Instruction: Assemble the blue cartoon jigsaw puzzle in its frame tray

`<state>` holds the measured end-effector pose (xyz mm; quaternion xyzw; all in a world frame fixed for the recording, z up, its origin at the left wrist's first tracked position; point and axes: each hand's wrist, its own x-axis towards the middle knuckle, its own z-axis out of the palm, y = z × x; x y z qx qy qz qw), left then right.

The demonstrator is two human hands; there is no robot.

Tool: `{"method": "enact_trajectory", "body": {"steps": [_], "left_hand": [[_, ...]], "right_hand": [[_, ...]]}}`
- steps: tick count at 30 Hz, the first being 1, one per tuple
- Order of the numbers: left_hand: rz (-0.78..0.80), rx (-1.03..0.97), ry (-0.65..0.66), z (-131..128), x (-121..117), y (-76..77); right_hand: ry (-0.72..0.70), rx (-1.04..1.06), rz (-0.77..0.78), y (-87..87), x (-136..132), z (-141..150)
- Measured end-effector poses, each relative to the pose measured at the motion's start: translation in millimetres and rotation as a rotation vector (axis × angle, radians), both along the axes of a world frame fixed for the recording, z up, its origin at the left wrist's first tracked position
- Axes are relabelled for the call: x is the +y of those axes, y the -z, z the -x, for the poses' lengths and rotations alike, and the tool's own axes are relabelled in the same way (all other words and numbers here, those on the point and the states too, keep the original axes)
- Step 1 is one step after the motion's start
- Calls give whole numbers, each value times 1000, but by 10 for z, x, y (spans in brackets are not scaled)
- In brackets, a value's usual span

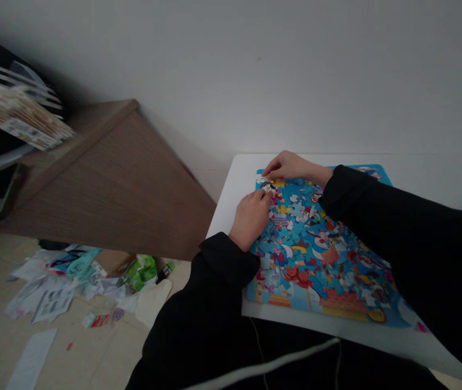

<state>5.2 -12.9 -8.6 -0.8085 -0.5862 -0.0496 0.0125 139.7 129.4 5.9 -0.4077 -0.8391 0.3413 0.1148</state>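
Black sleeves [418,233], puzzle [308,254] lengthwise left-to-right, right grip [265,176] pinched closed, left grip [267,194] unclear

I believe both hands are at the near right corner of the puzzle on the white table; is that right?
Not quite: the head view shows the left hand and the right hand at the far left corner of the puzzle, not the near right one. The puzzle is indeed on the white table.
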Motion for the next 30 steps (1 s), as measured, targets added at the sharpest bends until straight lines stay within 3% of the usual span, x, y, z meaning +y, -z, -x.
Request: {"method": "enact_trajectory", "body": {"steps": [14,30], "left_hand": [[-36,-55,2,3,3,56],[-22,-31,-2,-5,-14,27]], "right_hand": [[-129,-22,-198,81,-14,-24],[-90,-60,-275,150,-64,-19]]}}
